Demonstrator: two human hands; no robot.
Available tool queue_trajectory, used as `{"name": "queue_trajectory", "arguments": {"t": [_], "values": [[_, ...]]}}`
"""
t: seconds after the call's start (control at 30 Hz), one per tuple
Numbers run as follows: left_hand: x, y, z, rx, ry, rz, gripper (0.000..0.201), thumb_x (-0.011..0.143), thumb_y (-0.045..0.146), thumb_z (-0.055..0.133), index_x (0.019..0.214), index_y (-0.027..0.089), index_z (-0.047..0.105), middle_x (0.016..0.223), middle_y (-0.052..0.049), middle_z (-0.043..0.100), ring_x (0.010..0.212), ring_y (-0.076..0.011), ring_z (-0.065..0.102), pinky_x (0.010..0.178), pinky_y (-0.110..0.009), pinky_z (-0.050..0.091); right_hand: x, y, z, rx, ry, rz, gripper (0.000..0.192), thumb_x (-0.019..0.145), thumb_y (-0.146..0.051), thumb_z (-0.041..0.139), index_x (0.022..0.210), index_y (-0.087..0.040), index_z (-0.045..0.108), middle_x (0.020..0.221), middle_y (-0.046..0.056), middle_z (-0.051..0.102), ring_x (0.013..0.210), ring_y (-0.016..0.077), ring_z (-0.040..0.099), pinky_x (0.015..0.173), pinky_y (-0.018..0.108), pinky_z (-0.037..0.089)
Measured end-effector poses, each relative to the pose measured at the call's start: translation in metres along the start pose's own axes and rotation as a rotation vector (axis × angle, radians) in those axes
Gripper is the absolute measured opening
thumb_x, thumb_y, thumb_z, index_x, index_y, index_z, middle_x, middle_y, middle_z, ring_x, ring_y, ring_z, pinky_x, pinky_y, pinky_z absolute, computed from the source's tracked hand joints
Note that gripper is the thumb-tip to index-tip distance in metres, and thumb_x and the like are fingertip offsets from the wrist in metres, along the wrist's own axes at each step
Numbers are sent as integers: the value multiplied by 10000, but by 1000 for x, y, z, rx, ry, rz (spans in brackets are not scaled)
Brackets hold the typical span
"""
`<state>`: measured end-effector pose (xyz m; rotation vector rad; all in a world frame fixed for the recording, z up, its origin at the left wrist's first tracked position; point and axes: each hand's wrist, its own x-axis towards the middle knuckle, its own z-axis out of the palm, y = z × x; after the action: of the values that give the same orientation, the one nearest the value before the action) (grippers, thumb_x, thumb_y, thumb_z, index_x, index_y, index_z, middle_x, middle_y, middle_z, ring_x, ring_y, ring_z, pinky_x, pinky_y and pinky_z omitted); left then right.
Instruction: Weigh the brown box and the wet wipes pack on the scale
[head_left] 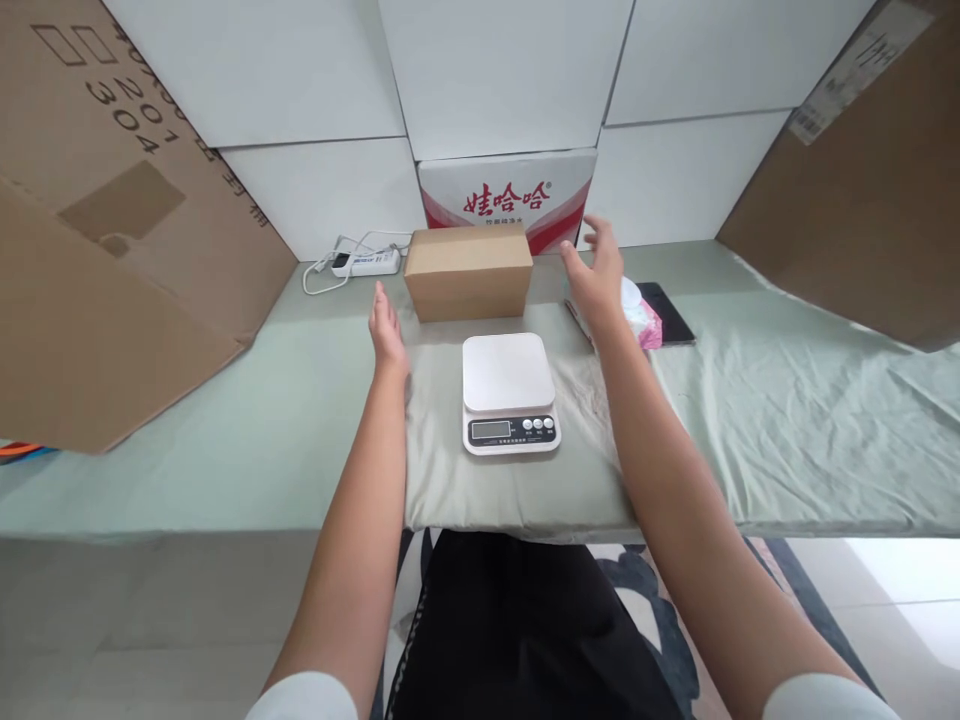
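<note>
A brown cardboard box [471,290] lies lengthwise near the back of the table, shut on top. Just left of it, my left hand [388,335] is held with straight fingers and nothing in it. On the other side, my right hand [596,270] is raised with its fingers spread and curved, also holding nothing. Nearer to me, between my forearms, sits a white kitchen scale [508,375] with a small dark display and several round buttons. A pink and white tissue pack [646,325] is partly hidden behind my right wrist.
A white power strip [367,263] with a looped cable lies at the back left. A red and white carton [506,190] stands against the wall. Large cardboard sheets [150,250] flank both sides. Beside the tissue pack is a dark flat object [667,315] on the green cloth [810,420].
</note>
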<state>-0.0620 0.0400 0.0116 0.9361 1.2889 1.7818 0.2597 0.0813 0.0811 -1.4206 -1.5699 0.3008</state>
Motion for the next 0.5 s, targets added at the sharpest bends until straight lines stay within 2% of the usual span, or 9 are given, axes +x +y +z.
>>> {"name": "queue_trajectory", "arguments": {"t": [0.03,0.1,0.17,0.23,0.37,0.43,0.5], "values": [[-1,1,-2,-9,6,16,751,1089,617,345,1735,233,341,1872,-39,186,1732,-157,140,1390,-306,188,3,-2,-14,-166,-10,64,735,941,-538,685,1591,-273,466,1565,188,554,1470,411,502,1218,637,386],[-3,4,-5,-18,12,31,768,1078,664,346,1720,243,376,1870,-43,200,1731,-176,154,1392,-316,198,4,-6,-36,-448,-119,272,941,799,-490,857,1616,-236,463,1589,257,503,1485,507,461,1187,693,365],[-7,8,-4,-22,19,32,757,1083,660,333,1708,238,400,1867,-53,218,1729,-184,169,1395,-329,204,1,-9,-47,-592,-274,438,1074,734,-460,918,1656,-218,424,1589,302,483,1449,530,499,1136,665,411],[-10,10,-2,-28,28,33,720,1103,603,297,1706,222,399,1865,-60,228,1727,-170,182,1394,-329,209,-3,-10,-50,-632,-373,490,1041,758,-439,899,1657,-215,425,1554,311,512,1375,484,581,1067,583,475],[-13,12,1,-35,42,39,687,1105,568,301,1694,234,421,1860,-54,252,1724,-154,205,1387,-312,225,-3,-9,-53,-657,-370,456,790,810,-380,837,1528,-184,572,1385,271,628,1178,375,676,948,475,511],[-13,10,1,-40,46,35,684,1096,588,325,1683,258,444,1852,-45,276,1724,-160,213,1387,-319,232,-1,-11,-62,-559,-396,475,718,822,-366,832,1480,-183,615,1236,214,697,1025,316,695,868,441,534],[-12,8,1,-45,47,20,685,1092,596,327,1682,269,447,1848,-40,289,1722,-162,225,1387,-325,235,-2,-16,-76,-345,-441,478,647,828,-346,832,1433,-195,661,1117,157,738,886,268,693,773,409,565]]}}
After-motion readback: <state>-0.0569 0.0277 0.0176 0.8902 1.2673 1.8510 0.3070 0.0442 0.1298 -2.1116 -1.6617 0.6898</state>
